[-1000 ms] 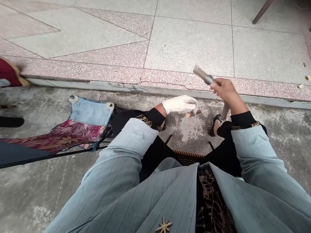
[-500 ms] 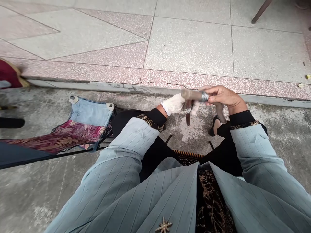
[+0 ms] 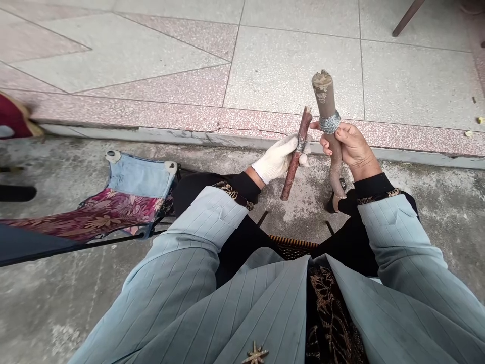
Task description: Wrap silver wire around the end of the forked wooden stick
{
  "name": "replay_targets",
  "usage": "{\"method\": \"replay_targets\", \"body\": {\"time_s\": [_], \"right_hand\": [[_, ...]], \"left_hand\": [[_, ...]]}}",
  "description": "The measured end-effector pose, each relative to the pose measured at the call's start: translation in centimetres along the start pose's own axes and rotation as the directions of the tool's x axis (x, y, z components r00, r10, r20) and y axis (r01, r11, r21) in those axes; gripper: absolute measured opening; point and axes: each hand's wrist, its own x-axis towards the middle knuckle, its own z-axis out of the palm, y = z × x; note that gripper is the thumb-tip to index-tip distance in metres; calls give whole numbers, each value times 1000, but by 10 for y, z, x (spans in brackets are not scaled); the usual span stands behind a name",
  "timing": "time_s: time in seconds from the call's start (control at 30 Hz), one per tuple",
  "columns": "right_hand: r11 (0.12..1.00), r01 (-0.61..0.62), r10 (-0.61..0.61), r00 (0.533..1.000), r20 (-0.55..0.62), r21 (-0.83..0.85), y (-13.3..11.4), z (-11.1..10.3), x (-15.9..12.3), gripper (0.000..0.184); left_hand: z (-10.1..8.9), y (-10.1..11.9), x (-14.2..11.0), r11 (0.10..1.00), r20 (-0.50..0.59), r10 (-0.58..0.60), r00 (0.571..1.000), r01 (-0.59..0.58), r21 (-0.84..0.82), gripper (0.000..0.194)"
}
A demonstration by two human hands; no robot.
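Note:
My left hand [image 3: 278, 157], in a white knitted glove, is closed round a thin reddish-brown stick [image 3: 292, 172]. Silvery wire [image 3: 301, 144] is wound about the stick's middle, and its upper end is frayed. My bare right hand [image 3: 353, 144] grips a thicker, curved grey-brown stick [image 3: 326, 101] just below a band of coiled wire [image 3: 329, 123]. This stick stands nearly upright with its rough, chipped top pointing away from me. Its lower end bends down toward my shoe. The two sticks are apart, side by side.
A raised tiled step [image 3: 295, 65] with a pink speckled edge runs across the front. On the left stands a folding chair [image 3: 125, 202] with denim and floral cloth. Below me is a woven seat [image 3: 291, 246] on the concrete. A dark furniture leg [image 3: 408, 17] shows at the upper right.
The thick stick has swung from lying across the thin one to nearly upright, away from it. The thin stick now tilts to the right at its top and shows more of its length.

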Motion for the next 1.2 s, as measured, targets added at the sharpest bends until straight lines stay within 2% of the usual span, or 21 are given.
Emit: {"method": "replay_targets", "body": {"time_s": [0.13,0.27,0.47,0.57,0.73,0.8,0.87,0.93,0.97,1.03,1.1,1.13,1.17,1.2], "right_hand": [[1000,5,-5,1000,-15,-17,4,-2,3,64],[999,-39,39,999,-10,-4,10,-4,6,60],[988,-152,152,988,27,-16,13,-2,6,54],[986,-161,162,986,42,-34,14,2,5,54],[978,-169,184,976,118,-125,17,12,7,49],[973,-171,189,975,116,-153,16,16,8,47],[973,-161,177,980,91,-163,13,17,8,48],[977,-143,152,987,49,-160,11,16,7,49],[979,-134,140,990,27,-156,9,16,7,50],[980,-129,130,991,-5,-149,9,15,7,50],[978,-155,152,988,-29,-137,11,15,7,50],[976,-179,175,984,-43,-128,13,15,8,49],[971,-208,202,978,-60,-120,15,15,8,48],[965,-238,230,970,-81,-110,17,15,9,46]], "left_hand": [[1,0,0,1000,-34,-1,999,0,-6,30],[0,3,1,999,-46,25,999,-26,-34,32],[6,10,-1,1000,-209,9,978,-12,-16,33],[6,10,1,999,-262,39,964,-44,-12,32],[-10,-2,17,991,-311,136,941,-135,25,31],[-19,-9,23,978,-348,206,915,-179,107,31],[-29,-14,27,953,-338,261,904,-187,237,36],[-36,-17,27,895,-271,264,926,-129,428,43],[-40,-17,25,836,-230,248,941,-87,542,46],[-44,-17,22,659,-176,201,964,0,752,53],[-45,-15,19,488,-145,152,978,54,871,61],[-44,-15,17,445,-118,120,986,53,894,67],[-42,-14,15,442,-76,79,994,33,897,71],[-40,-13,14,475,-22,31,999,5,880,71]]}}
